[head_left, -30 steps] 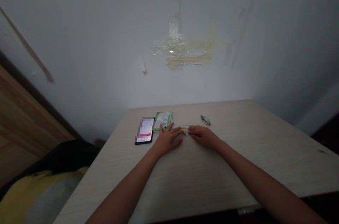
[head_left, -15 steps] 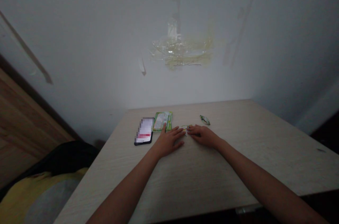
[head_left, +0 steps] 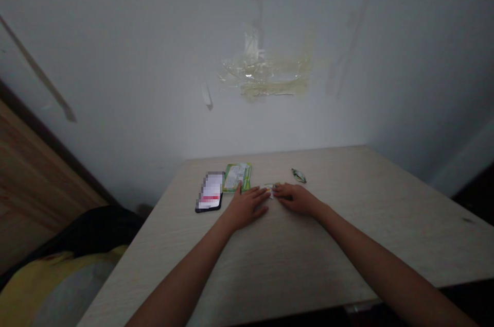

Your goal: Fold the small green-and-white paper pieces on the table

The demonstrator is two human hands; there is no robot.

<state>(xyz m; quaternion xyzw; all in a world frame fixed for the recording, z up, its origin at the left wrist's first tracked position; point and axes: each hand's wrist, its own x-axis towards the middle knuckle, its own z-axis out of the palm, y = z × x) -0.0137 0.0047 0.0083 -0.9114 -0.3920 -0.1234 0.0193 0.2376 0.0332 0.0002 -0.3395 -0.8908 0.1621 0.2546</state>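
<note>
My left hand rests palm down with its fingers stretched out and spread, its fingertips on a small flat, pale piece with yellow and green marks. From the other side, the extended fingers of my right hand touch the right end of that piece. The fingers cover much of it, so its kind is unclear. A flat green and white printed packet lies just beyond my left hand. Behind my right hand sits a small crumpled green and white scrap.
A phone with a lit, blurred screen lies left of the packet. The pale wooden table meets a wall bearing old tape. Yellow and grey fabric lies beyond the table's left edge.
Both hands stay almost in place. Slightly more of the pale piece shows between the fingertips.
</note>
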